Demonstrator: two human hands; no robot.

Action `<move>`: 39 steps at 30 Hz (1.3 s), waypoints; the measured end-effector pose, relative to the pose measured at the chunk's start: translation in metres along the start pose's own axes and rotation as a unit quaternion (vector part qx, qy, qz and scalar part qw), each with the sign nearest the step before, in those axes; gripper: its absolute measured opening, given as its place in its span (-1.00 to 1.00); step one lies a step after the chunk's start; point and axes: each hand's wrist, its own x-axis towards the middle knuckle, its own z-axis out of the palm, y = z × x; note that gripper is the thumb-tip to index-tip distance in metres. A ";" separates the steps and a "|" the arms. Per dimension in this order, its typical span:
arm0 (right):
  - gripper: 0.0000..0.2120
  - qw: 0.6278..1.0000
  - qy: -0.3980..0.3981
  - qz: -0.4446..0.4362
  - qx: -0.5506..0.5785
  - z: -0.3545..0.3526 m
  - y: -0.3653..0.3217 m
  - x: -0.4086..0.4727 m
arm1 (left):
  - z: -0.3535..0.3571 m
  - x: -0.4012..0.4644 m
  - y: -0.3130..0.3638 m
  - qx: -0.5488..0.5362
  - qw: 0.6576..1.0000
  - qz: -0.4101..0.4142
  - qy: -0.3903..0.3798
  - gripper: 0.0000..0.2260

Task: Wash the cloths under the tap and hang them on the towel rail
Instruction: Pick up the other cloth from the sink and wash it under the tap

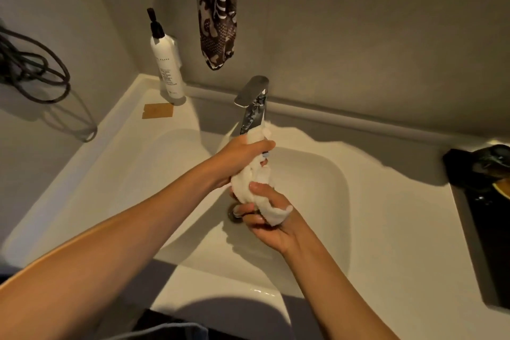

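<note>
Head view: both hands (pixel 242 159) wring white cloth (pixel 249 176)

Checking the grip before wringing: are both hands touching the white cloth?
Touching. The head view shows the left hand curled round the upper part of the white cloth and the right hand gripping its lower end.

Bottle (pixel 167 66) left of tap (pixel 252 102), behind sink (pixel 317 174).

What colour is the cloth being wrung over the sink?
White cloth, seen in the head view.
</note>
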 end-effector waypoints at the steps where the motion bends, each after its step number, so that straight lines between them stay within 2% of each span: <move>1: -0.49 0.999 0.039 0.000 -0.036 0.002 0.000 0.003 | -0.001 0.001 0.000 0.027 1.000 0.003 0.002 -0.92; 3: -0.75 0.983 0.122 -0.026 -0.134 0.003 0.000 0.007 | -0.001 0.000 0.000 0.055 0.998 0.000 0.009 -0.93; 4: -0.81 0.968 0.152 -0.042 -0.195 0.004 -0.001 0.008 | 0.000 0.000 0.000 0.060 0.998 -0.004 0.015 -0.93; 8: -0.84 0.885 0.199 -0.076 -0.413 0.000 -0.004 0.007 | 0.010 0.003 -0.005 0.096 0.994 0.008 0.049 -0.92; 13: -0.81 0.823 0.220 -0.100 -0.515 -0.009 -0.005 0.006 | 0.019 0.003 -0.009 0.138 0.987 0.023 0.077 -0.86; 18: -0.76 0.740 0.268 -0.100 -0.608 -0.019 0.003 0.006 | 0.026 0.003 -0.028 0.158 0.982 0.007 0.099 -0.86; 21: -0.68 0.713 0.285 -0.101 -0.633 -0.027 0.010 0.004 | 0.032 0.002 -0.038 0.167 0.980 -0.007 0.109 -0.95; 22: -0.66 0.700 0.289 -0.104 -0.645 -0.029 0.011 0.003 | 0.034 0.002 -0.040 0.161 0.980 -0.009 0.113 -0.91; 24: -0.64 0.673 0.295 -0.109 -0.669 -0.030 0.014 0.001 | 0.039 0.001 -0.043 0.152 0.981 -0.017 0.123 -0.69; 26: -0.66 0.628 0.307 -0.113 -0.706 -0.030 0.017 -0.001 | 0.044 0.001 -0.045 0.157 0.978 -0.019 0.138 -0.64; 29: -0.72 0.538 0.325 -0.142 -0.765 -0.036 0.023 -0.003 | 0.049 0.000 -0.049 0.152 0.976 -0.028 0.156 -0.64; 31: -0.76 0.494 0.328 -0.160 -0.789 -0.043 0.028 -0.004 | 0.051 -0.001 -0.054 0.153 0.973 -0.036 0.168 -0.66; 33: -0.79 0.484 0.327 -0.161 -0.796 -0.049 0.032 -0.004 | 0.055 -0.005 -0.056 0.153 0.972 -0.041 0.172 -0.69; 35: -0.80 0.495 0.327 -0.146 -0.792 -0.050 0.034 -0.004 | 0.055 -0.006 -0.058 0.138 0.974 -0.048 0.175 -0.69; 39: -0.79 0.558 0.313 -0.113 -0.760 -0.047 0.029 -0.008 | 0.050 -0.009 -0.060 0.046 0.985 -0.062 0.156 -0.74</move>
